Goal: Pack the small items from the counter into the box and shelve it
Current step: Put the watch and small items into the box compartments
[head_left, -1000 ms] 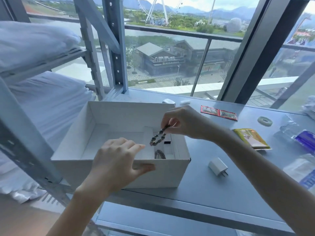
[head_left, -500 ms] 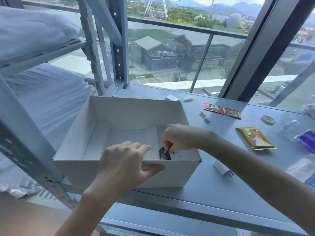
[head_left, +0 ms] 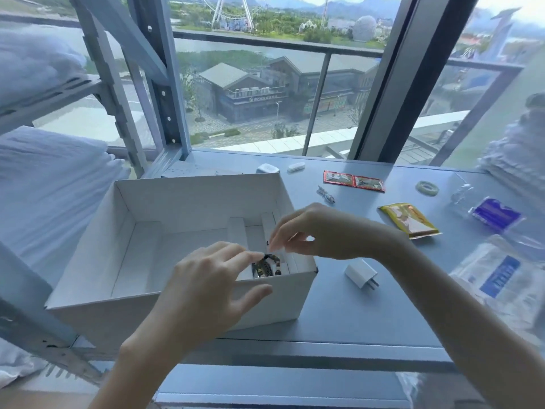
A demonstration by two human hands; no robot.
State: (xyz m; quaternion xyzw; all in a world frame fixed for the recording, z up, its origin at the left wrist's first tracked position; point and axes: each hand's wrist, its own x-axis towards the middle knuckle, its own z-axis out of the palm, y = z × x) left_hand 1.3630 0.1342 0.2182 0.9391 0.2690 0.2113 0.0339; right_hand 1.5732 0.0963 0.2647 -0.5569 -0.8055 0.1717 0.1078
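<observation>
An open white cardboard box [head_left: 188,190] stands on the blue-grey counter [head_left: 354,314], its inside split by white dividers. A dark beaded bracelet [head_left: 267,267] lies in the front right compartment. My left hand [head_left: 206,284] hovers over the box's front wall with fingers spread, thumb outside the wall and index fingertip close to the bracelet. My right hand [head_left: 312,231] hangs just above the box's right side, fingers loosely bent, holding nothing.
On the counter right of the box lie a white charger plug [head_left: 361,274], a yellow packet [head_left: 410,219], red sachets [head_left: 354,181], a tape ring [head_left: 427,188], a purple pack [head_left: 495,214] and a white-blue pack [head_left: 501,278]. A metal rack [head_left: 165,93] holding white bedding [head_left: 53,184] stands left.
My right hand lowered the bracelet into the front right compartment, let it go and rose clear. My left hand loosened its grip on the front wall and spread its fingers.
</observation>
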